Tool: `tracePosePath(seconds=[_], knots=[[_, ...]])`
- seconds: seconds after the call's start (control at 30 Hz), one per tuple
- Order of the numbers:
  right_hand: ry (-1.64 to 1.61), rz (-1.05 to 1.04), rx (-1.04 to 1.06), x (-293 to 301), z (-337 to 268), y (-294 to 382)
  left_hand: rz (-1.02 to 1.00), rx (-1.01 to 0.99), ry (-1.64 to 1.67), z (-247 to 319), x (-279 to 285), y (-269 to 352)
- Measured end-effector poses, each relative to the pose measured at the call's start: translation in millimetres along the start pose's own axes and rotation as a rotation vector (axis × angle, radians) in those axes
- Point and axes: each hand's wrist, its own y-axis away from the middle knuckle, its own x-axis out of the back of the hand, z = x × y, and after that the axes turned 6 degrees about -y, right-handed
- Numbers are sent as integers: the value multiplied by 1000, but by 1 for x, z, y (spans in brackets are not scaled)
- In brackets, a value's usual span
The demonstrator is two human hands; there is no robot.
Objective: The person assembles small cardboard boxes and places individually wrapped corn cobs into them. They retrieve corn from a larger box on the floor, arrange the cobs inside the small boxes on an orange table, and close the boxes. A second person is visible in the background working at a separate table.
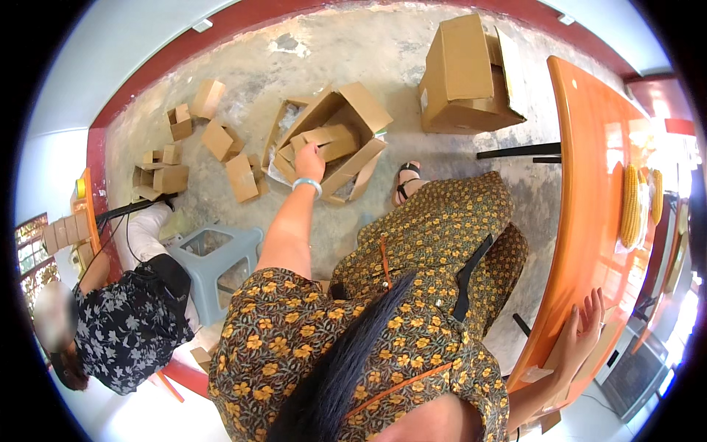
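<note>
My left hand (pixel 309 163), with a pale bangle at its wrist, reaches down into an open cardboard carton (pixel 364 108) on the floor. Its fingers grip the upper flap of a small cardboard box (pixel 337 142) that lies tilted inside. Part of that box is hidden by the hand and the carton's flaps. My right hand (pixel 585 326) hovers over or rests on the orange wooden table (pixel 580 221); which, I cannot tell. Its fingers are apart and nothing is held. Flattened cardboard (pixel 596 353) lies beside it on the tabletop.
Several small cardboard boxes (pixel 221 141) are scattered left of the carton. A large carton (pixel 458 72) stands near the table. Bagged corn cobs (pixel 632 207) lie on the tabletop. A grey plastic stool (pixel 212 248) stands at left, close to a seated person (pixel 132 326).
</note>
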Motion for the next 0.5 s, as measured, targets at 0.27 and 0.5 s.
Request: tracePosePath(seconds=[0.27,0.5], knots=[[-56,-63,-5,-10,22,1,-6,206,408,-42,21,12],[-22,-153,195,-64,-26,-18,-72,425,920,-21,34,32]])
